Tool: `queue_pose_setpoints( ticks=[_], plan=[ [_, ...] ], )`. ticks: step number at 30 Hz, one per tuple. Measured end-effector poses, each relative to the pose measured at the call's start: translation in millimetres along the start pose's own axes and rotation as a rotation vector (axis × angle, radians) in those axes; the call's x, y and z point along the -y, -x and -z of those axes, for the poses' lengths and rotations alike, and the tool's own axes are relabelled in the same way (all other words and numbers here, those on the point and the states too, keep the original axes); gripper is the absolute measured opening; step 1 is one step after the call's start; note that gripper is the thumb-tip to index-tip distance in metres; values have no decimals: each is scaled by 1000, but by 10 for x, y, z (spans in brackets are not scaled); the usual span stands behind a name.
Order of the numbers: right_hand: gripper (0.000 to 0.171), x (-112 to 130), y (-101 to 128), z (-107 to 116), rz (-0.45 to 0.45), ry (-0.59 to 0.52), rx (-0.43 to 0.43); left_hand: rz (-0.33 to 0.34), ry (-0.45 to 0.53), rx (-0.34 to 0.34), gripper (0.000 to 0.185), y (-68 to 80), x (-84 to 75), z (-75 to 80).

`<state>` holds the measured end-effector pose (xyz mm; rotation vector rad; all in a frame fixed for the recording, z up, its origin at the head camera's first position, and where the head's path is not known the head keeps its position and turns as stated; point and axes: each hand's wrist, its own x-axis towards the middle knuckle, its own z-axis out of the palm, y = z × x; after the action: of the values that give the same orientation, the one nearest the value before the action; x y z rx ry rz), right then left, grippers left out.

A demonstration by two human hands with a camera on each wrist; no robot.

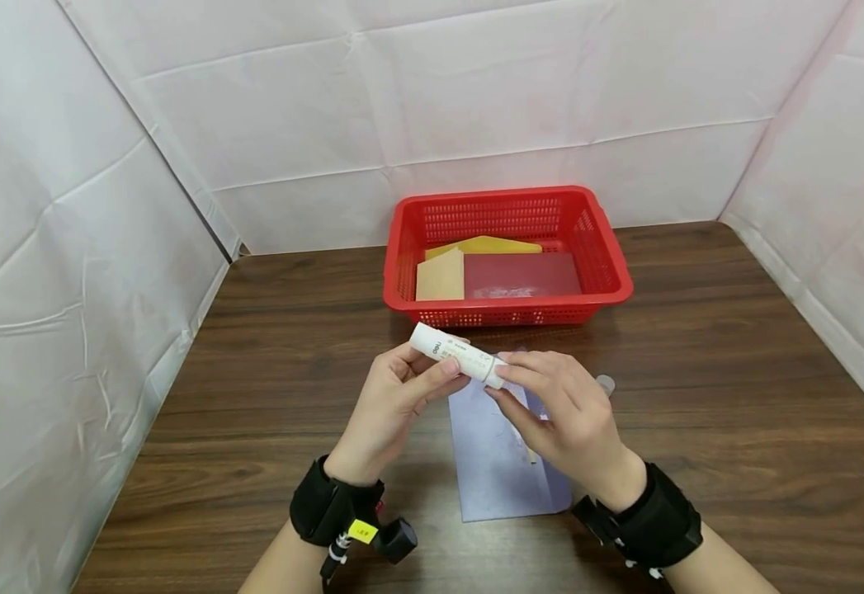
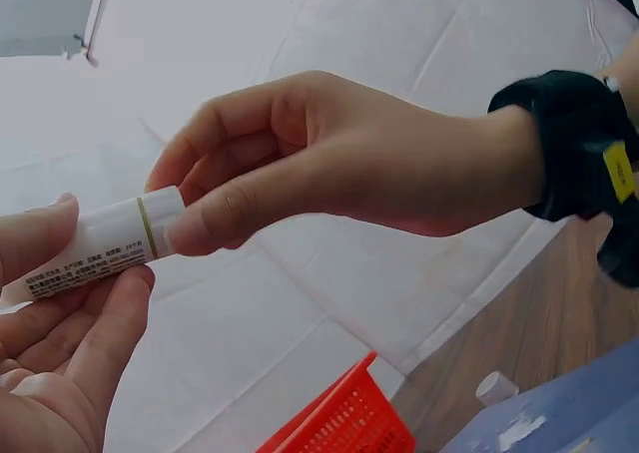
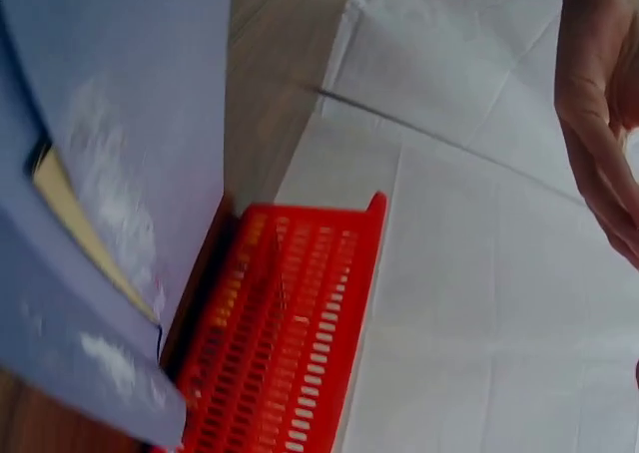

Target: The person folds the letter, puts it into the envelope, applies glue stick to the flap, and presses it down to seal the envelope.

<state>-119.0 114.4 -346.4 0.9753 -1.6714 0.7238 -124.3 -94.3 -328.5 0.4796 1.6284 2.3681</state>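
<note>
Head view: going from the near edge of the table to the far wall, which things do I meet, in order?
Lilac paper sheet → left hand and right hand holding the white glue stick → red basket.

Both forearms come up from the bottom edge of the head view and meet at centre frame, each wrist wrapped in a black band. The left hand (image 1: 394, 396) is raised off the table, palm turned inward, fingers curled and thumb pressed across a white glue stick (image 1: 457, 355), gripping its body. The right hand (image 1: 561, 412) sits just to the right, back of the hand up, thumb and forefinger pinching the stick's near end. In the left wrist view that pinch fills the upper middle: the right hand's fingers bend round the tip, thumb underneath, the wrist running off to the right.
</note>
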Motion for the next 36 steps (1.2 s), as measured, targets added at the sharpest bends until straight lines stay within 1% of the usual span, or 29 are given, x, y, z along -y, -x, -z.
queue_pose_setpoints(
  ticks=[2,4,5,7,9,11,12,13,14,15,16,17,18,19,20,21,23,24,25,26,27,29,30,32,33,34,35,36],
  plan=[
    [33,11,22,-4,-100,-107,0,-20,-34,1,43,2,-14,-10],
    [36,37,41,19,-259,-224,20,-48,-89,4,40,-3,-31,-22],
    [34,57,45,40,-363,-301,43,-67,-117,6,39,-6,-41,-29],
    [26,95,29,86,-608,-470,99,-113,-176,18,38,-10,-65,-42],
    [18,104,-2,138,-862,-720,151,-166,-228,35,37,-16,-80,-52],
    [20,75,-38,186,-1079,-1060,176,-223,-265,73,36,-26,-87,-64],
    [24,50,-54,206,-1166,-1231,182,-252,-284,95,36,-29,-88,-66],
    [28,22,-62,222,-1235,-1399,188,-276,-294,119,35,-33,-89,-69],
    [31,-3,-63,238,-1288,-1543,196,-297,-303,143,35,-36,-92,-73],
    [35,-24,-63,251,-1321,-1645,211,-313,-308,166,34,-39,-94,-75],
    [36,-42,-60,260,-1339,-1704,225,-326,-311,186,34,-43,-96,-77],
    [36,-52,-57,268,-1348,-1713,232,-335,-315,197,35,-47,-99,-78],
    [36,-57,-54,275,-1337,-1677,239,-338,-321,204,35,-53,-101,-78],
    [34,-56,-53,282,-1321,-1600,242,-336,-324,206,35,-58,-105,-79],
    [31,-50,-55,289,-1299,-1483,243,-333,-331,201,36,-65,-106,-79],
    [28,-40,-59,299,-1270,-1335,244,-327,-336,194,36,-76,-106,-79],
    [23,-13,-63,318,-1191,-1014,276,-310,-341,177,35,-94,-102,-71],
    [22,1,-65,331,-1141,-875,293,-299,-339,170,35,-103,-98,-69],
    [24,15,-66,343,-1084,-764,305,-288,-335,163,34,-113,-93,-66],
    [29,25,-61,351,-1004,-662,315,-275,-326,156,33,-122,-85,-63],
    [32,31,-54,354,-902,-576,315,-262,-318,152,33,-129,-75,-59],
    [37,32,-37,333,-666,-445,297,-232,-301,141,32,-140,-47,-49],
    [38,29,-26,313,-549,-381,267,-215,-284,140,33,-145,-33,-46],
    [40,17,-9,258,-337,-236,174,-178,-243,141,36,-157,9,-48],
    [42,11,-2,232,-256,-174,127,-161,-222,143,38,-161,31,-52],
    [41,7,4,211,-198,-128,86,-146,-202,144,39,-162,49,-62],
    [40,4,13,195,-164,-104,47,-138,-186,147,40,-162,61,-75],
    [40,2,30,184,-157,-100,19,-137,-183,149,40,-160,68,-87]
  ],
)
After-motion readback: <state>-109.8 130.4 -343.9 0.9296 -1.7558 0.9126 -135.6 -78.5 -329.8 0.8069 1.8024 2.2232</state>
